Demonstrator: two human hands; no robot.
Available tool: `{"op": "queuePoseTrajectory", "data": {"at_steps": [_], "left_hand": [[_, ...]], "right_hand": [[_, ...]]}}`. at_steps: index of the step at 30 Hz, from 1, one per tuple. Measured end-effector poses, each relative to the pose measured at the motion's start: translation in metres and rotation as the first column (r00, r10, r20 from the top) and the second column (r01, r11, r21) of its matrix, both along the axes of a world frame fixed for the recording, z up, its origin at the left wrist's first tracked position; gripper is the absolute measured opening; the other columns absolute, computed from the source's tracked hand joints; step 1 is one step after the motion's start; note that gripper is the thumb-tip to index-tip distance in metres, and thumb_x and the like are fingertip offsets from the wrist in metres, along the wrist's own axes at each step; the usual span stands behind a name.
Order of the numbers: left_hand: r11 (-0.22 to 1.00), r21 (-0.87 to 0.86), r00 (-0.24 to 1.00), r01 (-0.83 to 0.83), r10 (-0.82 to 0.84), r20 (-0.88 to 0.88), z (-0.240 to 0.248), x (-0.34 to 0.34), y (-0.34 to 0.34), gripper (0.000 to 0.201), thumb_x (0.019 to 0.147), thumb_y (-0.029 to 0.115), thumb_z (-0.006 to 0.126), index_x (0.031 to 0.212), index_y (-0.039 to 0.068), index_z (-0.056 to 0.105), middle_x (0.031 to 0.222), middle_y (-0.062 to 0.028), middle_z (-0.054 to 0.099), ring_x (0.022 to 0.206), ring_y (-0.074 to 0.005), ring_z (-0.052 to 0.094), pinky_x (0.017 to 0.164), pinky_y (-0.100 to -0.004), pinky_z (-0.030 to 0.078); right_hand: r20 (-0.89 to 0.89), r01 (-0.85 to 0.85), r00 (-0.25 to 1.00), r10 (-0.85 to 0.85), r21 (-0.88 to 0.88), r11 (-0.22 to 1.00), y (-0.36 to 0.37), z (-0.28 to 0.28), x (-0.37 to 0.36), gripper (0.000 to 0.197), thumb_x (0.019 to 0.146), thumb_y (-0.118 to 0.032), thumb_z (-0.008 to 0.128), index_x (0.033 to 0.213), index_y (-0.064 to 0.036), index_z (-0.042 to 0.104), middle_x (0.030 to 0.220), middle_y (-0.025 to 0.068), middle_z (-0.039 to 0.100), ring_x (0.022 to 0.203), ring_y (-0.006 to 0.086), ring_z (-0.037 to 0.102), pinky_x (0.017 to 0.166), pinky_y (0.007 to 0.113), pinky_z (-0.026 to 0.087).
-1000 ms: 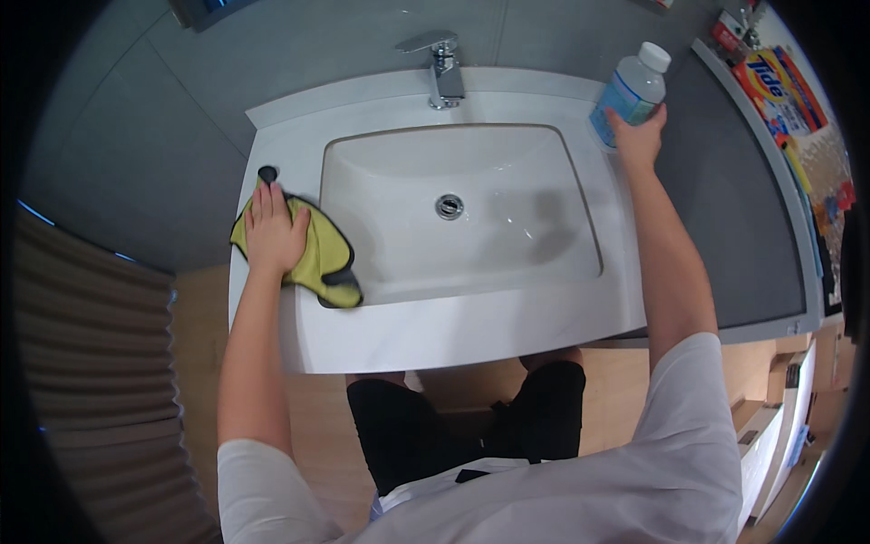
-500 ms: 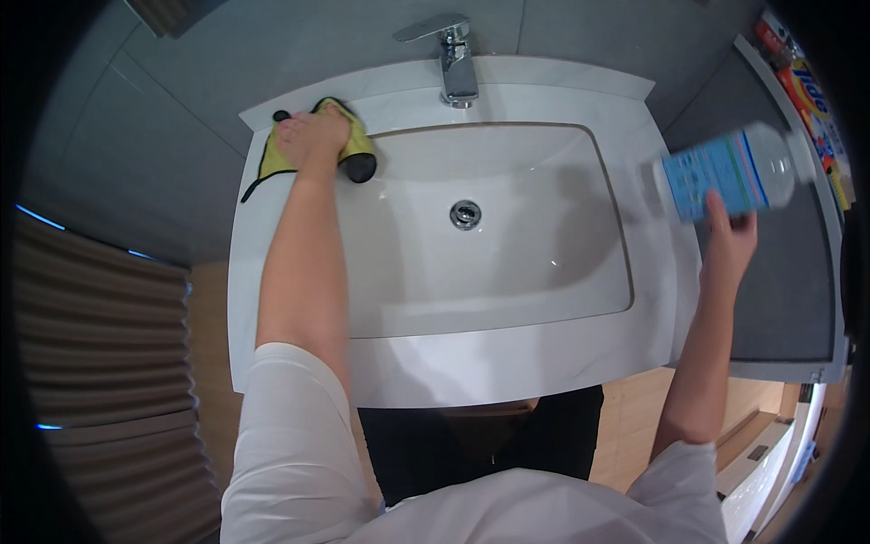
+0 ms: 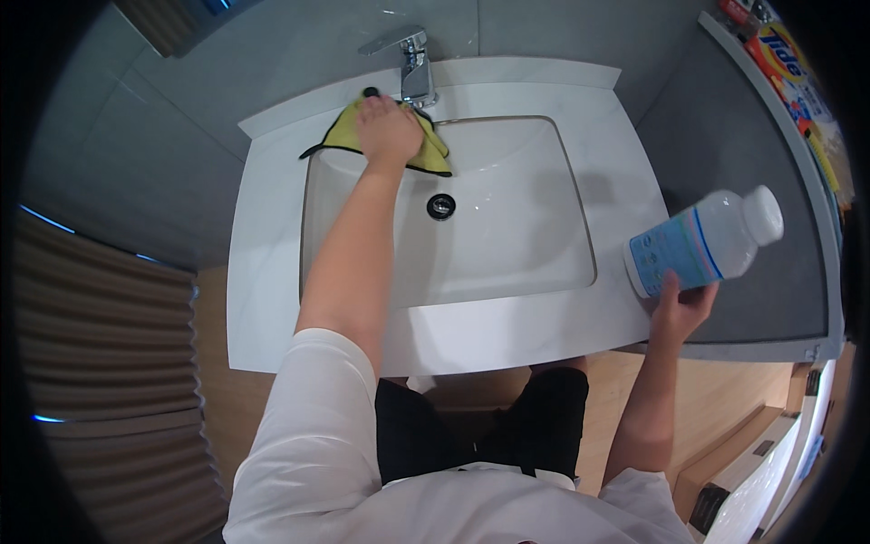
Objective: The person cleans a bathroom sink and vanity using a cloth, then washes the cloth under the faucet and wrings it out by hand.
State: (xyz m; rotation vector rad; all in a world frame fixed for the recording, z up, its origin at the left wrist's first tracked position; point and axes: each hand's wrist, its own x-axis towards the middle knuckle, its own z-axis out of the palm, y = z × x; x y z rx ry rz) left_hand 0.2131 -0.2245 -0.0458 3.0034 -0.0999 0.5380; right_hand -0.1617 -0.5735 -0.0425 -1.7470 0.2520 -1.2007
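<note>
My left hand (image 3: pixel 391 132) presses down on a yellow cleaning cloth (image 3: pixel 341 132) with black edging and grips it. The cloth lies over the back left rim of the white sink (image 3: pixel 507 245), beside the base of the chrome faucet (image 3: pixel 417 74). Part of it is hidden under my palm. Over at the right edge of the countertop (image 3: pixel 272 299), my right hand (image 3: pixel 681 313) is closed around the lower side of a large white plastic bottle (image 3: pixel 680 252) with a blue label. The bottle is tilted, its white cap (image 3: pixel 763 216) pointing up and right.
A round drain (image 3: pixel 441 207) sits in the basin. Right of the counter stands a grey cabinet (image 3: pixel 752 272), with packages, one an orange bag (image 3: pixel 787 68), along its far side. A brown pleated curtain (image 3: pixel 109 354) hangs at the left. Cardboard boxes (image 3: pixel 734 462) lie low at the right.
My left hand and the cloth have slid right along the back of the counter toward the faucet. My right hand has brought the bottle nearer to me, and its cap now shows clearly.
</note>
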Motion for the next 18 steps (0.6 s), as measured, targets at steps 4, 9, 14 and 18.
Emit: {"op": "queuePoseTrajectory", "data": {"at_steps": [4,9,14,18], "left_hand": [[0.986,-0.03,0.986,0.164,-0.165,-0.011,0.0,-0.007,-0.015,0.052,0.1,0.034,0.044,0.125,-0.006,0.065,0.148,-0.0247,0.049,0.142,-0.0372,0.04,0.118,-0.0492,0.028],[0.992,-0.036,0.983,0.12,-0.114,0.144,-0.011,-0.037,-0.048,0.053,0.1,0.034,0.046,0.127,-0.009,0.062,0.146,-0.0257,0.051,0.139,-0.0384,0.043,0.117,-0.0505,0.028],[0.968,-0.076,0.963,0.24,-0.228,0.143,-0.007,-0.055,-0.108,0.053,0.101,0.034,0.046,0.134,-0.007,0.054,0.141,-0.0258,0.054,0.137,-0.0384,0.047,0.114,-0.0505,0.035],[0.898,-0.06,0.898,0.437,-0.431,0.086,-0.01,-0.022,-0.109,0.056,0.102,0.035,0.047,0.142,-0.004,0.048,0.149,-0.0251,0.047,0.142,-0.0379,0.042,0.117,-0.0491,0.032]], "right_hand": [[-0.028,0.021,0.999,-0.022,-0.041,0.999,0.014,0.01,0.0,0.06,0.087,-0.009,0.078,0.137,0.0058,0.047,0.129,0.015,0.059,0.12,0.0229,0.055,0.106,0.035,0.04],[-0.031,0.093,0.995,-0.098,-0.142,0.986,0.024,0.011,-0.02,0.067,0.084,-0.011,0.079,0.138,0.0054,0.045,0.13,0.0164,0.056,0.121,0.0249,0.053,0.106,0.037,0.04],[-0.009,0.113,0.993,-0.114,-0.062,0.992,0.012,-0.007,-0.022,0.067,0.085,-0.015,0.079,0.138,0.005,0.043,0.128,0.0162,0.055,0.119,0.025,0.054,0.105,0.037,0.041],[-0.019,0.085,0.996,-0.088,-0.11,0.99,0.019,-0.005,-0.023,0.078,0.084,-0.025,0.081,0.142,0.0066,0.039,0.13,0.0175,0.054,0.121,0.0271,0.054,0.105,0.038,0.042]]}}
